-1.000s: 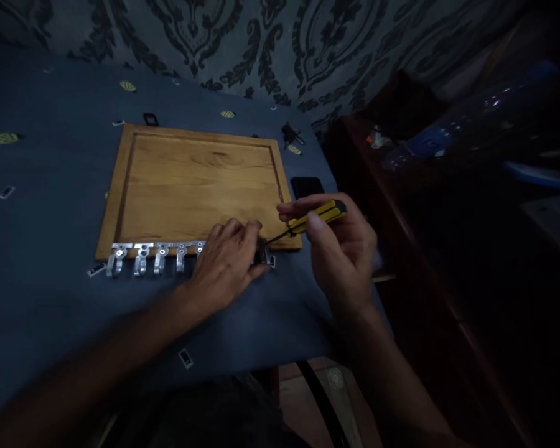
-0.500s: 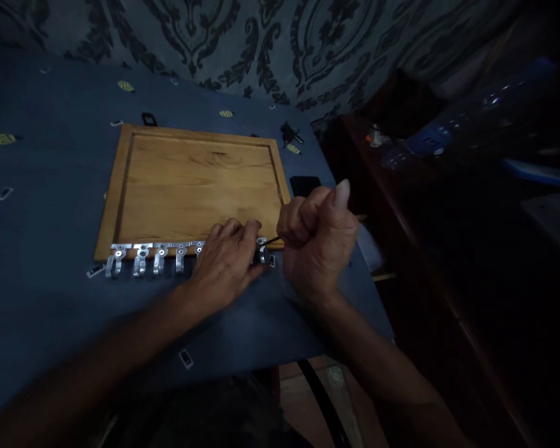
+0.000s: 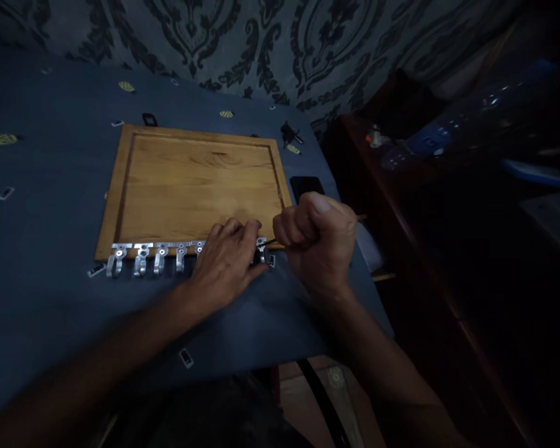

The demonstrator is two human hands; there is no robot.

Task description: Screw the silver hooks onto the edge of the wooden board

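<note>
A wooden board point(image 3: 191, 186) lies flat on a blue cloth. Along its near edge runs a metal hook rail point(image 3: 154, 254) with several silver hooks hanging over the edge. My left hand point(image 3: 226, 264) lies flat on the right part of that rail, fingers stretched forward and pressing it down. My right hand point(image 3: 317, 239) is a closed fist around a screwdriver, its handle hidden inside the fist. Only the thin dark shaft point(image 3: 271, 242) shows, pointing left at the rail's right end just past my left fingertips.
A dark phone point(image 3: 307, 185) lies right of the board. Small metal bits point(image 3: 290, 134) and yellow patches dot the blue cloth point(image 3: 51, 186). The table's right edge drops to a dark wooden shelf point(image 3: 401, 205) with a plastic bottle point(image 3: 448, 134). Patterned wallpaper stands behind.
My right hand went from a loose fingertip hold with the yellow handle showing to a full fist that hides it, and has turned at the wrist. My left hand stayed put.
</note>
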